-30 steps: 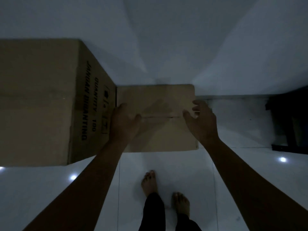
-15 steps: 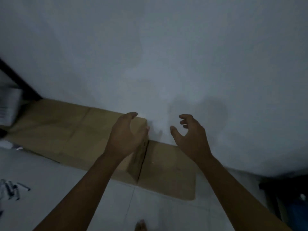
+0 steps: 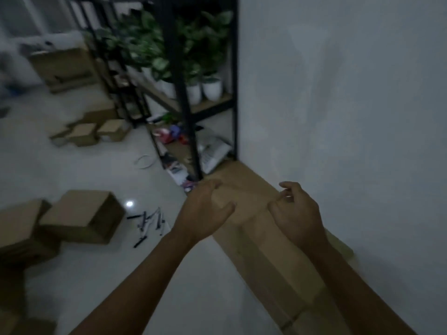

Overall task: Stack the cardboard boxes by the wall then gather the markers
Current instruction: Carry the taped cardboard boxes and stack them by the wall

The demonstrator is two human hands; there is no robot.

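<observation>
Both my hands are free right now. Left hand [image 3: 205, 211] hangs with fingers loosely curled, nothing in them; right hand [image 3: 296, 211] the same, fingers relaxed and half bent, holding nothing. Both float above the big box [image 3: 266, 240] lying along the wall [image 3: 338, 117]; I can't tell whether either touches it.

Key relation: the loose boxes are all to my left, well apart from both hands. Nearest is the open box [image 3: 82, 216] on the floor [image 3: 72, 153], its mouth facing right, with another box [image 3: 17, 228] just beside it at the frame edge. A cluster of small boxes [image 3: 92, 131] sits farther off by the shelf [image 3: 179, 97], and one more box [image 3: 63, 66] lies far back.

Markers [image 3: 147, 222] lie scattered on the floor between the open box and my left hand, long axes mostly pointing away from me, a few slanted. They're blurry, count unclear.

Left hand is the nearer one to both open box and markers; right is on the wall side, farthest away.

My read: stacking isn't finished, so next is likely a turn left and a reach down for the open box, markers after.
</observation>
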